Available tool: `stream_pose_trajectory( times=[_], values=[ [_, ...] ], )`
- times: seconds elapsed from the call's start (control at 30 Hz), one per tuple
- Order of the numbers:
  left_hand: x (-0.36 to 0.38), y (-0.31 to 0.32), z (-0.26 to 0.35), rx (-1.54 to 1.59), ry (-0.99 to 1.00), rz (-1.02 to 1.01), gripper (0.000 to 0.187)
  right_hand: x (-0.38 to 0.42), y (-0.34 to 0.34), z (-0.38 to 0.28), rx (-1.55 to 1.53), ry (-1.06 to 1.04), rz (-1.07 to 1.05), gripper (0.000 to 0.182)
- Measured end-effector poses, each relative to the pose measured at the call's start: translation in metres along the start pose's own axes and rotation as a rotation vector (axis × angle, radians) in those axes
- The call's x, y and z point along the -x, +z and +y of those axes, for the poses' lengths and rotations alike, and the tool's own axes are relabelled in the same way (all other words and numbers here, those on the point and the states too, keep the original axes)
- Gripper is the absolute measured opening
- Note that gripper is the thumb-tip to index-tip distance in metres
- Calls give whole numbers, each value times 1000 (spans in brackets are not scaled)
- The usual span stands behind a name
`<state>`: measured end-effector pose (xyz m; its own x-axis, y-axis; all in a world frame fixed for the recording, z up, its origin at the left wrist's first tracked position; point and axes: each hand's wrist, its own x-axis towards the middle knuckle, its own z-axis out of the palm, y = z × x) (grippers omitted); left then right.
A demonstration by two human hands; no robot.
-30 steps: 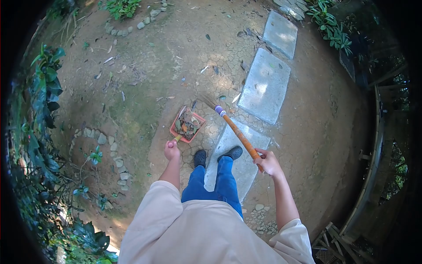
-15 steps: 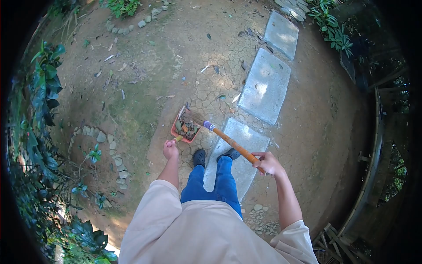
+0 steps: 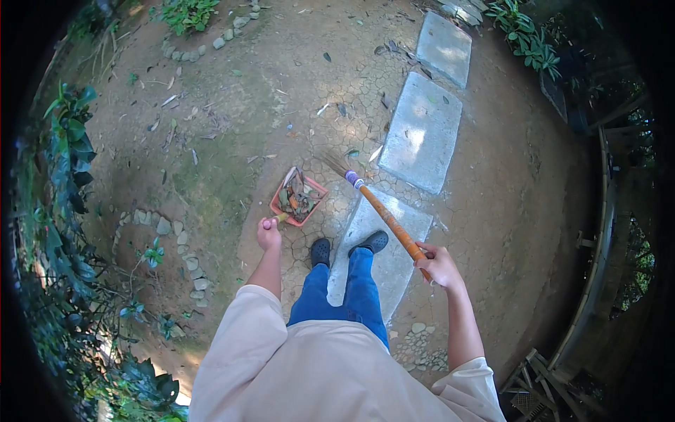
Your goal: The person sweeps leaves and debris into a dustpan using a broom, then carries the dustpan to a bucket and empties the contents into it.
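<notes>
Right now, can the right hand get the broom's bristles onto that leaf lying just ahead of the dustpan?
Probably yes. The right hand holds the broom with its bristles angled forward, close beside the leaf. Bare cracked ground lies between them; the dustpan sits off to the left.

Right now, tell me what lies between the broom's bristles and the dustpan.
In the head view, only bare cracked dirt separates the broom bristles from the red dustpan; the leaves already sit inside the pan.
</notes>
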<state>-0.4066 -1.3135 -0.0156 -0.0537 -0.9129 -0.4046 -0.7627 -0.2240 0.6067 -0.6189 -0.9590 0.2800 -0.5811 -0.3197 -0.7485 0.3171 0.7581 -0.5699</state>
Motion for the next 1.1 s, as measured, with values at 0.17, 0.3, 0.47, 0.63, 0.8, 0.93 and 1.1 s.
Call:
stream_pose_trajectory(
  times=[0.17, 0.3, 0.47, 0.63, 0.8, 0.93, 1.1],
  values=[
    [-12, 8, -10, 42, 2, 34, 41, -29, 23, -11, 38, -39, 7, 63],
    [-4, 6, -10, 109, -43, 43, 40, -53, 41, -20, 42, -40, -12, 64],
    [-4, 4, -18, 135, -73, 38, 39, -70, 52, -14, 78, -25, -151, 64],
    [-7, 0, -22, 189, -39, 83, 36, -31, 27, -15, 83, 42, -224, 65],
    [-3, -9, -17, 162, 61, 69, 35, 13, 9, -4, 47, 55, -156, 65],
    [-8, 0, -14, 170, 145, 42, 35, 36, -2, 2, -46, 67, -72, 64],
    [-11, 17, 11, 165, 110, -23, 34, 44, -14, 23, -159, 78, 11, 65]
  ],
)
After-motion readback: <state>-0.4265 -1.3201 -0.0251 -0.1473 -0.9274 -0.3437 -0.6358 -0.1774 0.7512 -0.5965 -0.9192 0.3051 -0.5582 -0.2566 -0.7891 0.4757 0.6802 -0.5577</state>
